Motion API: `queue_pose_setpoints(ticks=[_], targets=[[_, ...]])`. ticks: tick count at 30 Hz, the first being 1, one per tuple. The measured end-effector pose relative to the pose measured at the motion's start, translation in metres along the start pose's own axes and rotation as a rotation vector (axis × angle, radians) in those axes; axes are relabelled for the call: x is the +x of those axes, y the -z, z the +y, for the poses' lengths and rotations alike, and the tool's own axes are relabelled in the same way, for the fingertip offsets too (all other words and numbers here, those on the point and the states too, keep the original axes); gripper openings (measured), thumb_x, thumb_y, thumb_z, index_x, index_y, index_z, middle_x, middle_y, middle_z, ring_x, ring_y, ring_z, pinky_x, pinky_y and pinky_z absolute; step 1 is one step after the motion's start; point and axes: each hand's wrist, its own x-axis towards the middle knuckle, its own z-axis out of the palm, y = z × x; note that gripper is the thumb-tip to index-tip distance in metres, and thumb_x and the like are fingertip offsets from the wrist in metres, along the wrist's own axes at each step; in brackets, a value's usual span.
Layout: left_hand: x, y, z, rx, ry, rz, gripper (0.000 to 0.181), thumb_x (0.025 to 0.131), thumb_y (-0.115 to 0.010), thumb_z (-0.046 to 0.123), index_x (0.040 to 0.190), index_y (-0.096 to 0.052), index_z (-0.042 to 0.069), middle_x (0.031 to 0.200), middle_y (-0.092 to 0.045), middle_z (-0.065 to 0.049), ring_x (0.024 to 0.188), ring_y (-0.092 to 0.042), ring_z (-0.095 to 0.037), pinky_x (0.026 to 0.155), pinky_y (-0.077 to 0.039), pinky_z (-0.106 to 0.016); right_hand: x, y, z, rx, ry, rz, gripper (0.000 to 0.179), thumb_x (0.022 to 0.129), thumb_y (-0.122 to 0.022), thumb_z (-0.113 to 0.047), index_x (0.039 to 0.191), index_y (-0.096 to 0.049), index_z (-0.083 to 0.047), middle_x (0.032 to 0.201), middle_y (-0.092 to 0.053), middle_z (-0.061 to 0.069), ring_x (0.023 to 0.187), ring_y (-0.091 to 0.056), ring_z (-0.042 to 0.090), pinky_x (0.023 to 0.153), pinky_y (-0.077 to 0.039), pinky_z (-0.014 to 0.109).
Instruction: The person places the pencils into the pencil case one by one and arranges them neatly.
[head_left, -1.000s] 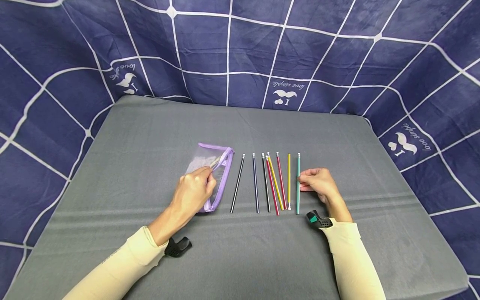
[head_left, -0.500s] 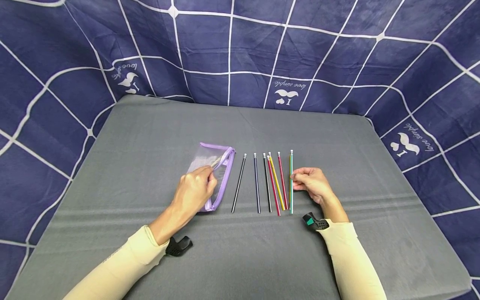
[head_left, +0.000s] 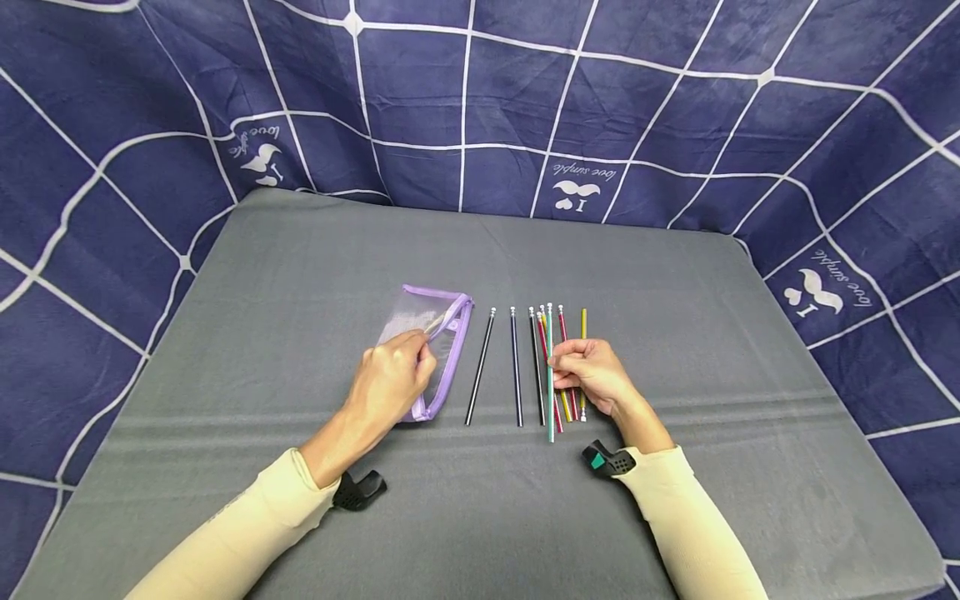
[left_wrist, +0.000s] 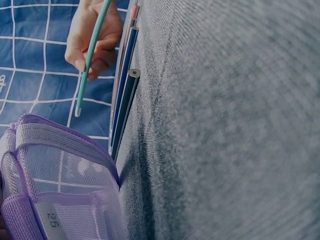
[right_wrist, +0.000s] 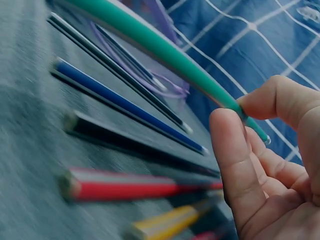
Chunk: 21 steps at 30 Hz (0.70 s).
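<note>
My left hand (head_left: 390, 375) grips the edge of a see-through purple mesh pencil case (head_left: 453, 362) and props its opening up toward the pencils. In the left wrist view the case's mesh side (left_wrist: 75, 167) stands tilted. A green pencil (head_left: 551, 408) is pinched between thumb and fingers of my right hand (head_left: 600, 375), raised above the row. Under and beside it lie a black pencil (head_left: 537, 367), red and yellow ones partly covered by the hand. Nearer the case are a blue pencil (head_left: 516, 367) and another black pencil (head_left: 481, 367).
A yellow pencil (head_left: 583, 323) lies at the row's right end, crossed by the right hand. The grey padded table (head_left: 480, 508) spreads around. A blue checked cloth (head_left: 405, 92) hangs behind and at both sides.
My right hand has lifted the green pencil from the right end of the row and carried it left over the other pencils. The left hand and the case have stayed put.
</note>
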Motion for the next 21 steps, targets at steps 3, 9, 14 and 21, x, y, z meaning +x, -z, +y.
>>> queue_pose_setpoints(ticks=[3,9,14,21], targets=[[0.0,-0.001,0.0,-0.001,0.0,0.003,0.005,0.078,-0.06,-0.005,0.074,-0.062,-0.001,0.076,-0.065,-0.011,0.062,-0.064,-0.028,0.054,-0.052,-0.047,0.0,-0.009,0.001,0.002,0.001,-0.019,0.019,0.081,-0.055,0.014,0.082,-0.063,-0.004,0.069,-0.067,0.004,0.055,-0.063,0.01,0.055,-0.054,0.022],[0.0,-0.001,0.0,-0.007,0.004,0.002,0.008,0.077,-0.061,-0.005,0.071,-0.059,0.001,0.074,-0.064,-0.01,0.059,-0.061,-0.027,0.053,-0.051,-0.046,0.001,-0.017,0.004,0.014,0.006,-0.036,0.019,0.081,-0.056,0.014,0.081,-0.063,-0.004,0.068,-0.067,0.004,0.055,-0.063,0.01,0.056,-0.055,0.023],[0.0,-0.002,0.0,-0.005,0.005,0.0,0.007,0.077,-0.061,-0.005,0.072,-0.059,0.001,0.074,-0.064,-0.01,0.059,-0.061,-0.027,0.053,-0.051,-0.047,0.003,-0.023,0.008,0.02,0.007,-0.041,0.019,0.082,-0.056,0.013,0.081,-0.064,-0.005,0.069,-0.067,0.004,0.055,-0.063,0.01,0.056,-0.055,0.023],[-0.001,-0.002,0.0,-0.003,-0.004,0.008,0.006,0.077,-0.061,-0.005,0.073,-0.061,0.0,0.074,-0.064,-0.01,0.059,-0.062,-0.026,0.053,-0.052,-0.046,0.006,-0.036,0.009,0.052,0.004,-0.051,0.019,0.083,-0.056,0.013,0.082,-0.065,-0.004,0.071,-0.067,0.004,0.057,-0.064,0.011,0.058,-0.055,0.023]])
